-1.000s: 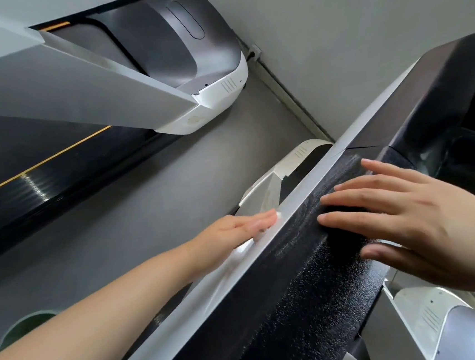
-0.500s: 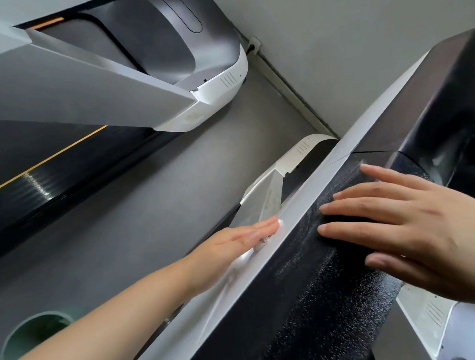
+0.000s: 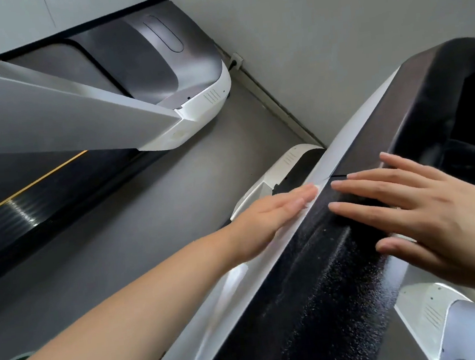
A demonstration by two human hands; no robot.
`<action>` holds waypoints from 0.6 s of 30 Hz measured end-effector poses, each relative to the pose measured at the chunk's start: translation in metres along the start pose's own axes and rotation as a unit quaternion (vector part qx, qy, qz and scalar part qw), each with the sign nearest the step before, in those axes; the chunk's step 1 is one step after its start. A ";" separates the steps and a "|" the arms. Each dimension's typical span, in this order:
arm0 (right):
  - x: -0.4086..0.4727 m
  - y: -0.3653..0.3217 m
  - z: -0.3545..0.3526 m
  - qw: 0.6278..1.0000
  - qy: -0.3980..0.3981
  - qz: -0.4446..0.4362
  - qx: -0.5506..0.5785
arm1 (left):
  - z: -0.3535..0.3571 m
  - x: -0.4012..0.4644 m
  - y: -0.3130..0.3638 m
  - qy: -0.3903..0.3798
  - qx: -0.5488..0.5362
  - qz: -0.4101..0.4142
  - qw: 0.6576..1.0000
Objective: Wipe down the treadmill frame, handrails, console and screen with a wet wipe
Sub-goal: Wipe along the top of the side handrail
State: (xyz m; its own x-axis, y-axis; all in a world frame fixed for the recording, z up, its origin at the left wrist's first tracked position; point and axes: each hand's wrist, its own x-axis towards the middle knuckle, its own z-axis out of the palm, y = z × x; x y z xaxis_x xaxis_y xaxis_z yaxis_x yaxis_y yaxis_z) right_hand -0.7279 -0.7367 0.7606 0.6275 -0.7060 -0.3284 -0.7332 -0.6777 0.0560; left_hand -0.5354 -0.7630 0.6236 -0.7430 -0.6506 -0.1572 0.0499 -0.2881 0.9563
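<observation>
The right hand [image 3: 425,219] lay flat, fingers spread, on the treadmill's black textured handrail [image 3: 314,297]. The left hand [image 3: 266,220], fingers pressed together, pressed a barely visible wet wipe [image 3: 309,200] against its silver edge. Beyond lay grey floor [image 3: 147,217], a neighbouring treadmill [image 3: 145,81] and wall [image 3: 331,25].

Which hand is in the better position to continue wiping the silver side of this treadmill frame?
Probably the left hand. It lies flat along the silver side strip, fingers straight, with something white, perhaps the wipe, just visible under its fingertips. The right hand rests spread on the black textured top instead.
</observation>
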 end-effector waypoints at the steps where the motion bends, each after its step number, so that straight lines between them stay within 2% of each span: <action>1: -0.003 0.002 0.000 1.000 0.000 0.004 -0.001 | 0.000 -0.010 0.007 -0.009 0.018 0.031 0.999; 4: -0.010 0.008 -0.001 1.000 0.003 0.019 -0.008 | 0.000 -0.038 0.007 -0.033 0.082 0.105 0.991; 6: -0.014 0.012 -0.002 1.000 0.005 0.027 -0.011 | 0.000 -0.038 0.003 -0.044 0.114 0.118 0.986; 9: -0.018 0.017 -0.003 0.999 0.001 0.036 -0.017 | -0.001 -0.008 0.006 -0.038 0.096 0.097 0.990; 13: -0.020 0.021 -0.002 0.999 -0.001 0.044 -0.028 | 0.000 0.039 0.012 -0.018 0.054 0.027 0.998; 16: -0.023 0.024 -0.003 0.999 0.010 0.032 -0.031 | 0.001 0.033 0.017 -0.014 0.032 -0.002 0.999; 18: -0.027 0.026 -0.003 0.999 0.019 0.020 -0.027 | 0.004 0.013 0.027 -0.013 0.022 0.012 1.000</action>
State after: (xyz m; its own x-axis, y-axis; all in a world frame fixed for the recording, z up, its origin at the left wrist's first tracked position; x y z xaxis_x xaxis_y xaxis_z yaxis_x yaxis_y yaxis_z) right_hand -0.7626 -0.7358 0.7736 0.6083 -0.7393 -0.2888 -0.7435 -0.6581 0.1189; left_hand -0.5467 -0.7761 0.6485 -0.7586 -0.6388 -0.1283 0.0395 -0.2417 0.9696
